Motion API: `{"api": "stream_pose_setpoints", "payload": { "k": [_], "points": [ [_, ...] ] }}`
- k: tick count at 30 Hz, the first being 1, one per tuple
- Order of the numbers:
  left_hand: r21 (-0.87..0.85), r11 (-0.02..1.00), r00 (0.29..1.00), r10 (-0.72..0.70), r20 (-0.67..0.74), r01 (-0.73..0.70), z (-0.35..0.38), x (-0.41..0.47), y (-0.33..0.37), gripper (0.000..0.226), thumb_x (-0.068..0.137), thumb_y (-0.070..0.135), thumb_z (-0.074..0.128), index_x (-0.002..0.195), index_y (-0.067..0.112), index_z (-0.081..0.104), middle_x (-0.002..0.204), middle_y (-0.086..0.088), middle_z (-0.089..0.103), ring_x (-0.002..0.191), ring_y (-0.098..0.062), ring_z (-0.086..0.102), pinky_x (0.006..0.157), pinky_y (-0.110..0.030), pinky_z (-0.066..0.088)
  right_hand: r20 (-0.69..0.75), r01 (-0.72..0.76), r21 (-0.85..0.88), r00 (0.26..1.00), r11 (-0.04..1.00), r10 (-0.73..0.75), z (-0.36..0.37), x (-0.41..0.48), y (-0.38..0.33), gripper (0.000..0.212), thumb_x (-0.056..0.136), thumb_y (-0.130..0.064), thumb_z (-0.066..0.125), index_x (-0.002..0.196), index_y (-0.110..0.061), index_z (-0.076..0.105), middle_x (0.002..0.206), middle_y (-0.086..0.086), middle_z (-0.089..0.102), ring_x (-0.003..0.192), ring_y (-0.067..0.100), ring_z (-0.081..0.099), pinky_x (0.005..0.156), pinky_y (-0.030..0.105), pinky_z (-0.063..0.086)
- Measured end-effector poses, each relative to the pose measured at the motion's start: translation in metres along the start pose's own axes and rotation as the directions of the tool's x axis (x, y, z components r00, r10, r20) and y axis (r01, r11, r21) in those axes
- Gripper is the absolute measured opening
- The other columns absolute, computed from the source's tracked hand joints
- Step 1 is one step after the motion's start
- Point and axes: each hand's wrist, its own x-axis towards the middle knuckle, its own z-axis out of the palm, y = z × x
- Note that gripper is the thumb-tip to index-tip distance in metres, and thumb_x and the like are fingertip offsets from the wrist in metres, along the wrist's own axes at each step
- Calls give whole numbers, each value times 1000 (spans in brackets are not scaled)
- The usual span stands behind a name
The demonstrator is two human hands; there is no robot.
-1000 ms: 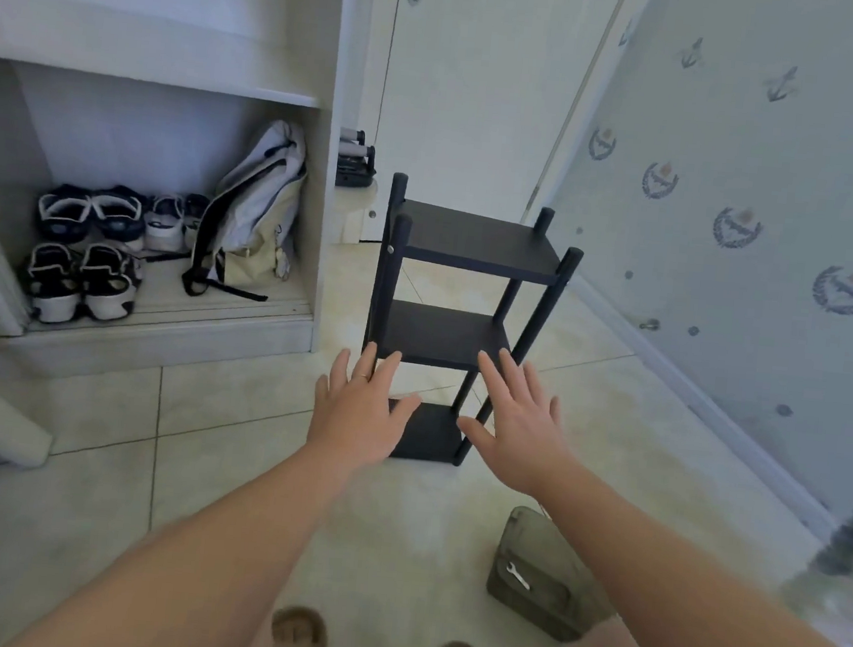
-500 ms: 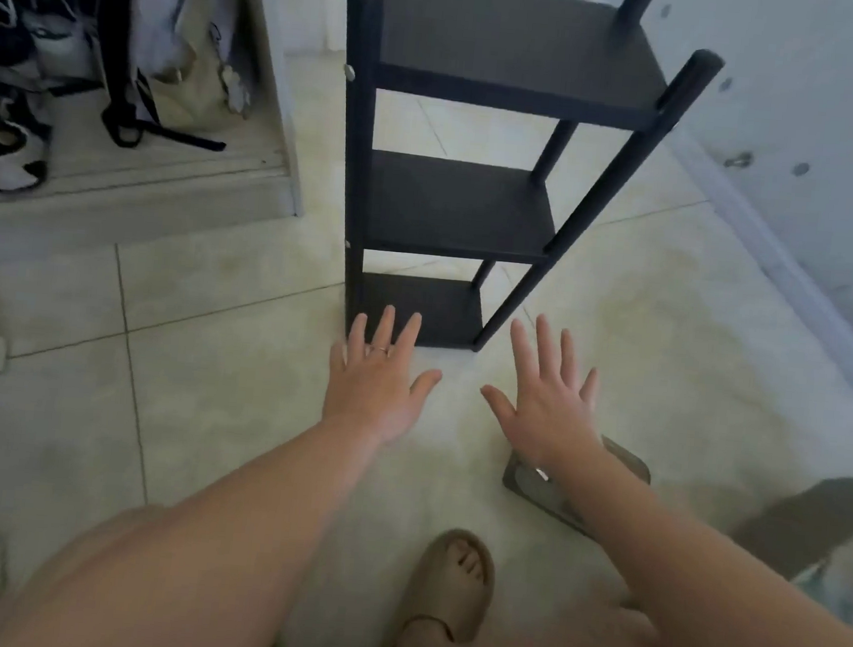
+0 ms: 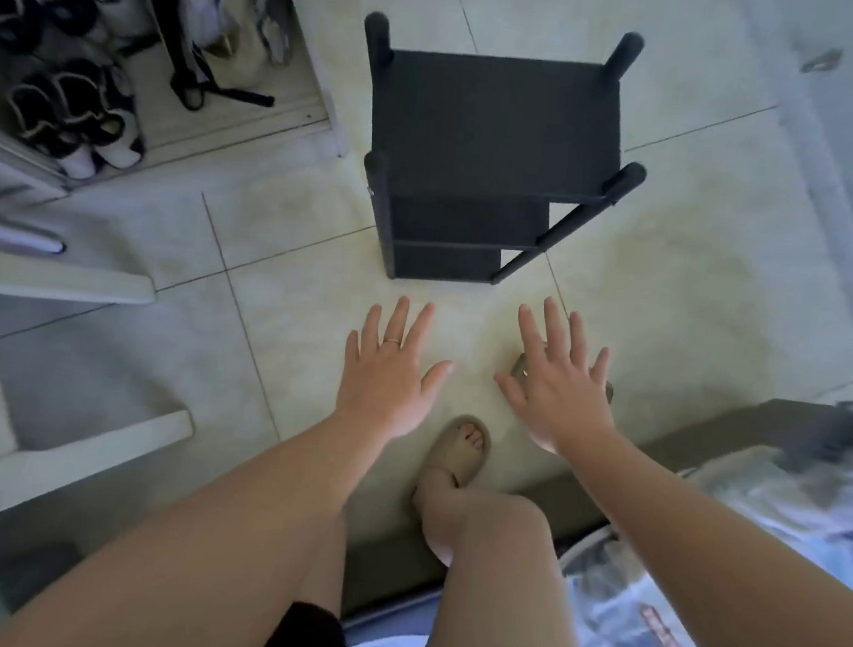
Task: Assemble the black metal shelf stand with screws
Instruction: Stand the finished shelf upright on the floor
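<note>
Standing upright on the pale tiled floor (image 3: 277, 238), the black metal shelf stand (image 3: 493, 122) is seen from above, its 3 shelves stacked between 4 round posts. It sits between an open low cupboard (image 3: 297, 121) at the left and a pale wall at the right, touching neither.

Nearer the camera, both hands are held out palm down on the near side of the stand, apart from it and from each other. The left hand (image 3: 389, 376) has its fingers straight and spread, holds nothing, and wears a thin ring (image 3: 392, 341) on 1 finger. The right hand (image 3: 558, 386) is spread the same way and also holds nothing. A small dark object (image 3: 519, 367) lies beneath it, mostly hidden, so what it is cannot be told.

Below the hands, 1 foot in a tan slide sandal (image 3: 454, 454) rests on the tiles. Inside the cupboard are black-and-white shoes (image 3: 70, 122) and a bag with black straps (image 3: 217, 93). Blurred pale blue fabric (image 3: 703, 554) fills the lower right corner.
</note>
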Motion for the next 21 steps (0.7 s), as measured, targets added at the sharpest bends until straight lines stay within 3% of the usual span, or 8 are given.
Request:
{"api": "stream_pose_setpoints", "payload": {
  "k": [7, 14, 21],
  "points": [
    [-71, 994, 994, -85, -64, 80, -119, -49, 42, 68, 101, 62, 24, 158, 35, -1, 169, 3, -6, 154, -29, -8, 123, -52, 6, 30, 10, 51, 999, 999, -11, -113, -50, 3, 78, 101, -63, 22, 153, -36, -29, 164, -6, -33, 153, 29, -24, 121, 64, 0],
    [-207, 966, 967, -190, -171, 153, -190, -4, 41, 68, 101, 57, 33, 159, 30, 10, 168, 0, 4, 154, -28, -1, 121, -49, 11, -36, -19, 86, 999, 996, 22, -187, 2, 22, 77, 103, -58, 29, 158, -34, -20, 167, -9, -22, 156, 27, -16, 122, 62, 4],
    [-412, 860, 942, -336, -10, 303, -221, 92, 29, 72, 100, 54, 40, 159, 24, 11, 167, -1, 11, 152, -28, 10, 119, -51, 19, 16, -155, 167, 988, 974, 154, -228, 87, 31, 77, 105, -51, 37, 161, -27, -9, 170, -6, -9, 157, 26, -8, 124, 57, 10]
  ]
}}
